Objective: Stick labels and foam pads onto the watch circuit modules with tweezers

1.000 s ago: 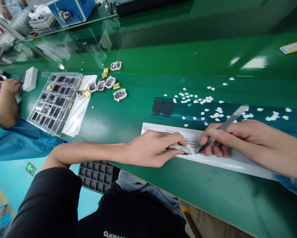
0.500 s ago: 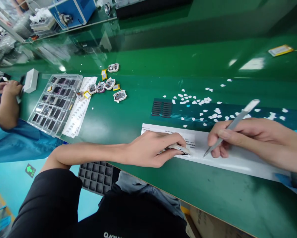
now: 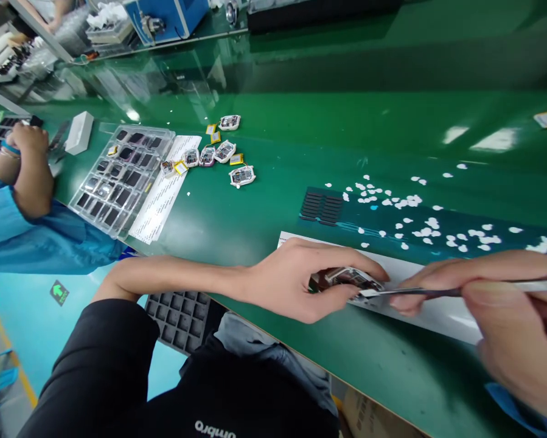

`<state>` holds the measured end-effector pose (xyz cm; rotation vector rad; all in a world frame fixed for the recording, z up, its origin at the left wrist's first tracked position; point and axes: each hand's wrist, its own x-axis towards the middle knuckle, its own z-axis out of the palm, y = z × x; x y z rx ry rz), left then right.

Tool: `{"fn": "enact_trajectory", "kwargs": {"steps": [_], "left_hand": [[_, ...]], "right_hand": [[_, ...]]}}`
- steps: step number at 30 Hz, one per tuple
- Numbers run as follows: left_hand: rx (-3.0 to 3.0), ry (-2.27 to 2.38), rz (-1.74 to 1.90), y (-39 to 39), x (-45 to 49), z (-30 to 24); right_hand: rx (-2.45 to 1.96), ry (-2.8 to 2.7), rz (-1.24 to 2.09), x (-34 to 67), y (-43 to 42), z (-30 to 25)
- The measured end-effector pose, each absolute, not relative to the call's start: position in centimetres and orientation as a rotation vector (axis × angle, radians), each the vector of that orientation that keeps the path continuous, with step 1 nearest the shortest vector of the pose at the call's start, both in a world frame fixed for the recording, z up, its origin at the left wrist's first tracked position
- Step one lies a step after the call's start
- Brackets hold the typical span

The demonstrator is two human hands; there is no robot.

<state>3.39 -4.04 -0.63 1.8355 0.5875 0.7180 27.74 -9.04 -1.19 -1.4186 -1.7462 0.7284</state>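
My left hand is closed around the edges of an open watch case, with inner parts showing in its face. My right hand grips metal tweezers, held almost level. Their tip meets the near right edge of the case, where a small white bit shows; whether it is pinched there I cannot tell. Under both hands lies a white printed sheet. Just beyond it, a blue-green film strip carries many small white round tabs and a block of black strips.
Several open watch cases with yellow batteries lie farther left. Beside them are a printed paper and a clear compartment tray of dark screens. A co-worker's arm and a white box are at far left.
My right hand has moved the tweezers from over the sheet to the edge of the case. My left hand has tilted the case so its inside shows. The view has shifted slightly.
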Motion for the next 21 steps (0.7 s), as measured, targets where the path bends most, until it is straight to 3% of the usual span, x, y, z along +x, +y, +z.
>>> {"fn": "enact_trajectory", "kwargs": {"steps": [21], "left_hand": [[1.720,0.620,0.567,-4.5,3.5,-0.8]], "right_hand": [[-1.567,-1.630,0.834,25.4,-8.4,0.4]]}}
